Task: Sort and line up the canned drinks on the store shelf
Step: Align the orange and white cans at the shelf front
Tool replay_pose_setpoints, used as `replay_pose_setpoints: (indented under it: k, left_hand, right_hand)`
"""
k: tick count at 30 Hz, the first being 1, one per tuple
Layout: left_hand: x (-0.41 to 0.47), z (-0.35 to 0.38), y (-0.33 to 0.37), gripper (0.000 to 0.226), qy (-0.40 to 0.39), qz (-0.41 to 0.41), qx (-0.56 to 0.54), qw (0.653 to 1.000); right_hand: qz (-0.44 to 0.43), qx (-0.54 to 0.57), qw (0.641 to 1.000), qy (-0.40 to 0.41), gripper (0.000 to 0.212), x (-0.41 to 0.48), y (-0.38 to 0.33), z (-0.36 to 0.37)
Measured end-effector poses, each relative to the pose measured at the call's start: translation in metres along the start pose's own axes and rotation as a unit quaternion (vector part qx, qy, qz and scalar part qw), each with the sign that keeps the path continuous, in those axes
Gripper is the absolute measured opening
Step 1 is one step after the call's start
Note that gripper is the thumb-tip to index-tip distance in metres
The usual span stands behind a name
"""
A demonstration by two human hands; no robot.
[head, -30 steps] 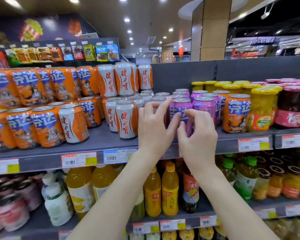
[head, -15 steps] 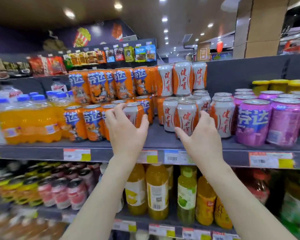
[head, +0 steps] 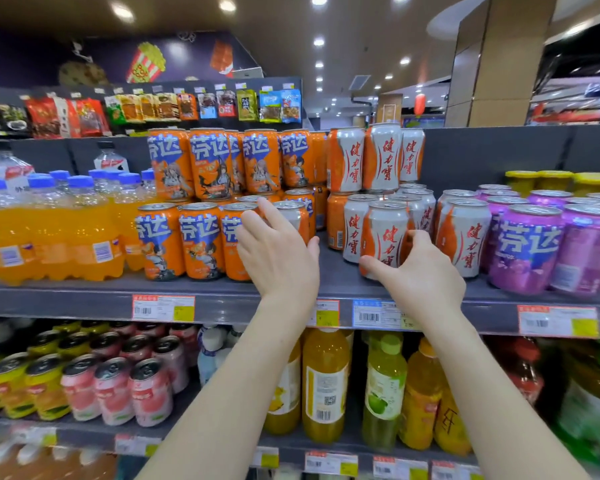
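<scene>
We reach up and forward from the bottom of the view to the grey shelf (head: 333,268), with the backs of both hands toward us. On the left of the shelf stand soda bottles (head: 49,237). Next to them are the orange cans (head: 200,237), a front row with a second tier stacked on top. The white-and-orange cans (head: 461,237) follow, also in two tiers, and the purple cans (head: 529,251) are farthest right.

Our left hand (head: 279,251) is held flat in front of the right end of the orange row. Its fingers are straight and close together, pointing up, and the thumb is held out to the right. The hand covers most of one orange can and the left side of a half-hidden can (head: 297,220) with a pale front. We cannot tell whether the palm touches either one.

Our right hand (head: 426,271) grips the front can (head: 385,233) of the white-and-orange group. This can stands upright near the shelf's front edge, just ahead of its neighbours. The thumb lies across its lower front with the tip pointing left. The other fingers curl round its right side, and only their knuckles show. The can is white with an orange sweep down one side, red characters running down the front and a silver lid.
</scene>
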State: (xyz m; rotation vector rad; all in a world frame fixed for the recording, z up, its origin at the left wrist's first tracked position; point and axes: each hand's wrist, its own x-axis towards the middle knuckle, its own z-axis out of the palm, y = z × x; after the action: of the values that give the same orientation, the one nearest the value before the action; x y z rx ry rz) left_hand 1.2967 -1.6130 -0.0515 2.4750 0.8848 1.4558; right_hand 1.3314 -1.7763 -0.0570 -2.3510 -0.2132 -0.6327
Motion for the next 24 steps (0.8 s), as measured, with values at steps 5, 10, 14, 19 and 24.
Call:
replay_pose_setpoints:
  k: [5,10,14,19,24]
  left_hand:
    - [0.005,0.002,-0.001,0.078,0.02,0.014,-0.007,1.0]
    - [-0.01,0.002,0.004,0.077,0.02,0.083,-0.091,0.992]
    - [-0.014,0.0,0.015,0.081,-0.043,0.068,-0.197,0.977]
    - [-0.022,-0.003,0.041,0.085,-0.115,0.072,-0.287,0.948]
    - [-0.024,0.006,0.057,0.087,-0.149,0.051,-0.331,0.93]
  right_hand:
    - [0.0,0.026,0.998,-0.052,0.081,0.002,0.0,-0.01]
    - [0.008,0.053,0.998,-0.044,0.075,0.002,-0.001,-0.008]
    - [0.024,0.025,0.999,0.022,0.066,0.0,0.005,-0.004]
    - [0.052,-0.03,0.995,0.077,0.073,0.001,0.017,-0.011]
    - [0.019,0.056,0.993,0.101,0.07,-0.003,0.028,-0.013]
